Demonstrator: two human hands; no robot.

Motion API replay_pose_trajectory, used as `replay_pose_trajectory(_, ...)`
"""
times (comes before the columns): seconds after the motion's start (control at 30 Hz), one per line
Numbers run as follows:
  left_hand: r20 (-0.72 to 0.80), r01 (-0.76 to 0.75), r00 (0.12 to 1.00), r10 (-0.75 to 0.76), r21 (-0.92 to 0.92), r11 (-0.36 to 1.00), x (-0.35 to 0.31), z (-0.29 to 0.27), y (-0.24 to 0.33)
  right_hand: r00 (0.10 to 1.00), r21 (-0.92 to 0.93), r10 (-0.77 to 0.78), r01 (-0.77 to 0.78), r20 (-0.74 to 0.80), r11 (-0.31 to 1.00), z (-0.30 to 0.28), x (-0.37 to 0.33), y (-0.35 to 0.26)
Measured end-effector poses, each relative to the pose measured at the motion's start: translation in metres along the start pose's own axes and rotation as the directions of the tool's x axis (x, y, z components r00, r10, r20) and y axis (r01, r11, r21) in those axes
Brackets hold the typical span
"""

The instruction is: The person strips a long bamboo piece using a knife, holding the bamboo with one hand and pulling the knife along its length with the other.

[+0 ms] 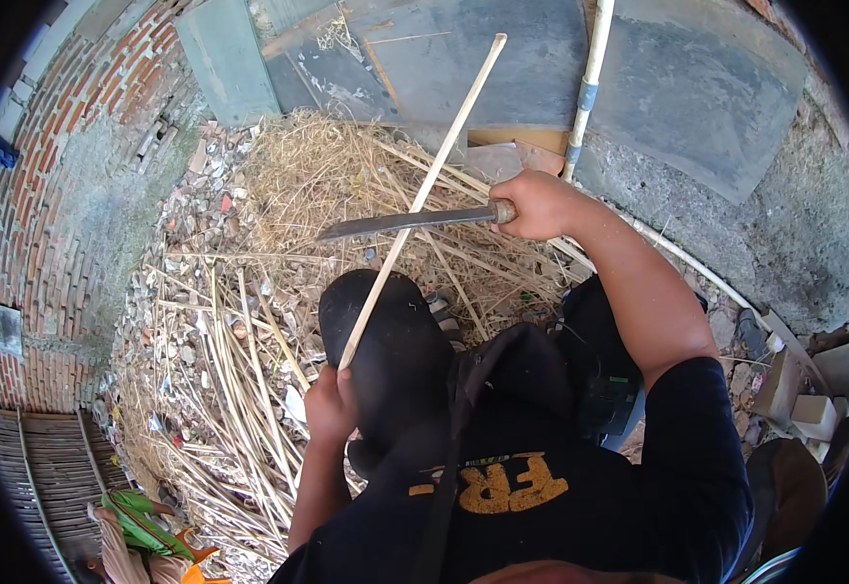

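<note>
A long pale strip, apparently split bamboo (433,178), slants from my lap up toward the far wall. My left hand (330,406) is closed round its lower end, beside my dark-clad knee. In my right hand (538,205) is the handle of a machete (405,223), its long dark blade pointing left. The blade crosses the strip near its middle and seems to touch it. My left knee hides part of the ground under the strip.
Many pale strips (249,389) lie loose at my left. Thin shavings (312,165) are heaped ahead on the rubble. A brick wall (64,195) stands left, grey panels (483,68) and a white pipe (591,88) ahead. Another person's green-clothed leg (137,521) shows lower left.
</note>
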State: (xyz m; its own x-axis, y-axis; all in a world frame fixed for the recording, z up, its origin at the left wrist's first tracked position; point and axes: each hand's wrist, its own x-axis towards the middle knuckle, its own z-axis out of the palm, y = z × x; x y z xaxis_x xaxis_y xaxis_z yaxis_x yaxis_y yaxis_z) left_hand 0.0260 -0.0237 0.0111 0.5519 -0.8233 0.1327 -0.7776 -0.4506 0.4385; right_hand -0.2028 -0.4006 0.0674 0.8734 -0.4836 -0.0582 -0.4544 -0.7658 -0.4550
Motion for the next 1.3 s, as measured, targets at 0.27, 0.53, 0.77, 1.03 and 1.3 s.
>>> replay_pose_trajectory(0.27,0.031,0.041,0.999,-0.041,-0.018,0.999,-0.001,0.001,-0.002,1.000,0.004,-0.016,0.016,0.014,1.000,0.002,0.002,0.004)
replay_pose_trajectory(0.53,0.009,0.008,1.000,-0.008,-0.038,0.999,-0.001,0.003,-0.003,1.000,0.018,0.004,-0.005,0.023,1.000,-0.001,-0.001,-0.002)
replay_pose_trajectory(0.77,-0.002,0.009,1.000,-0.009,-0.037,0.999,-0.001,0.003,-0.002,1.000,0.033,0.005,-0.006,0.026,0.999,-0.003,0.000,-0.002)
replay_pose_trajectory(1.03,-0.014,0.015,1.000,-0.016,-0.043,0.999,0.000,0.004,-0.001,0.996,0.018,0.045,-0.047,0.080,0.999,-0.004,0.002,-0.006)
replay_pose_trajectory(1.3,-0.016,0.004,1.000,-0.005,-0.033,0.999,0.000,0.004,0.000,0.996,0.038,0.039,-0.042,0.085,0.998,-0.006,0.001,-0.005)
